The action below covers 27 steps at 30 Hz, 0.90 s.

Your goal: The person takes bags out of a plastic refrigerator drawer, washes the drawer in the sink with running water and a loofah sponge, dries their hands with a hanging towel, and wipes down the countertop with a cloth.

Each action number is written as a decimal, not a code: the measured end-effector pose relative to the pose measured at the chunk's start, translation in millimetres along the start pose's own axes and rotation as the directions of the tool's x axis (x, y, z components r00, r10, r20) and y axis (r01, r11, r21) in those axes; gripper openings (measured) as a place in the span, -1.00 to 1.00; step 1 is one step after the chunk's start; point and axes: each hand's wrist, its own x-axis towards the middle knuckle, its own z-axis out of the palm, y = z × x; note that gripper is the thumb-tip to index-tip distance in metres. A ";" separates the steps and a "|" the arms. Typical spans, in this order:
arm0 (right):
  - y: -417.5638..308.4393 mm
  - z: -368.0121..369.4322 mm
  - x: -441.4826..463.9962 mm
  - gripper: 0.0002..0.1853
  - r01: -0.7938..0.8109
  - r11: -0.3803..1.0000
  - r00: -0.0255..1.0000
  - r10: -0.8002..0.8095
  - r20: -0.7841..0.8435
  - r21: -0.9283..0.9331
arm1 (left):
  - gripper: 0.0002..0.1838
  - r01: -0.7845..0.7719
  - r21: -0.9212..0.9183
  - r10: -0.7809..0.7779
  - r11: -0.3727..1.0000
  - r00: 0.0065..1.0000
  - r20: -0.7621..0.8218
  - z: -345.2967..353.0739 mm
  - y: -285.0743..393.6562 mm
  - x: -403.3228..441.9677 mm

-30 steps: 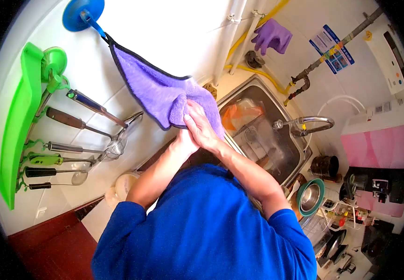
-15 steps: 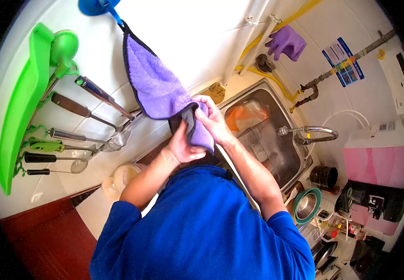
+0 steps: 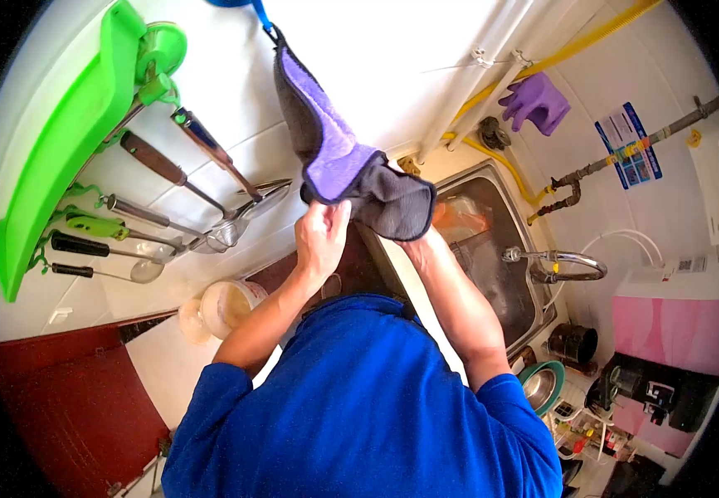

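A purple plush towel [image 3: 338, 170] with dark-grey backing and black edging hung from a blue strap [image 3: 261, 13] by the wall; the left hand [image 3: 322, 239] pinched its lower edge; the right hand [image 3: 417, 242] lay mostly behind the grey fold, its finger state impossible to tell; gentle handling, sparing the strap, seemed best; the stainless-steel sink [image 3: 513, 290] contained something orange, apparently plastic [image 3: 469, 217]; a round teal basin [image 3: 560, 383] contained a silvery metal bowl [image 3: 539, 387].
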 end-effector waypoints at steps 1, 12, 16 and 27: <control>-26.2 6.8 3.9 -0.77 0.251 0.760 0.961 -0.271 0.059 -0.599 | -0.68 -0.018 -0.013 0.017 1.000 0.996 -0.092 8.5 3.4 3.7; -6.3 -2.9 6.7 -0.50 -0.244 0.498 0.909 0.417 0.017 0.832 | -0.63 -0.604 0.230 0.427 0.763 0.738 0.522 -29.5 28.3 -12.9; 24.3 -10.4 -4.9 -0.49 -0.232 0.503 0.879 0.474 -0.041 0.832 | -0.81 -0.574 -0.033 0.574 0.818 0.813 0.093 -71.0 105.5 -23.4; -7.2 3.0 -15.8 -0.44 -0.184 0.620 0.943 0.330 -0.040 0.763 | -0.73 -0.851 -0.300 0.858 0.432 0.490 -0.156 -128.7 207.5 -13.6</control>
